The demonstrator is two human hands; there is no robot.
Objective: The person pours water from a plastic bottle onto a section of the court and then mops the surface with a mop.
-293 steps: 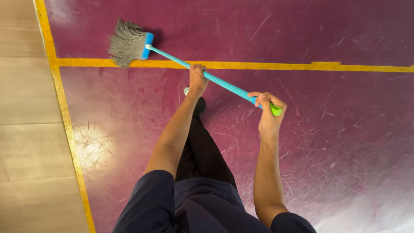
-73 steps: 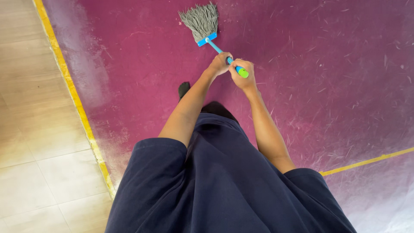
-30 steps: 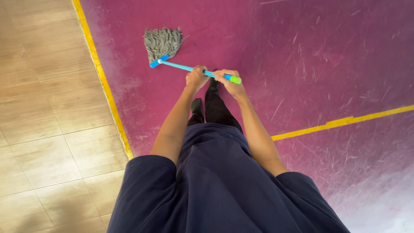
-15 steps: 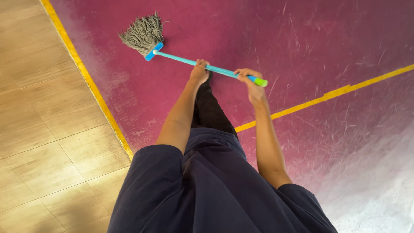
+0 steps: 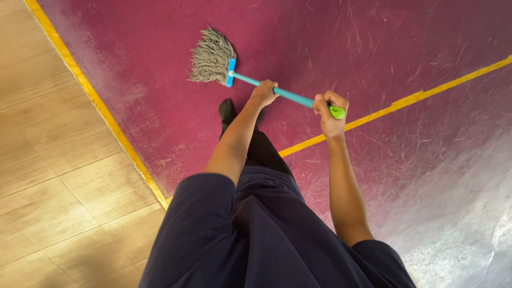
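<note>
The mop (image 5: 250,80) ran lengthwise, its handle gripped by both fists: left hand (image 5: 264,93) nearer the grey head, right hand (image 5: 329,109) wrapped beside the green end, head resting on the maroon floor (image 5: 160,80) beyond the left hand.

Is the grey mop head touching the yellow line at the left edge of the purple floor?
Apart. In the head view the mop head lies on the purple floor, with bare purple floor between it and the yellow line.
</note>
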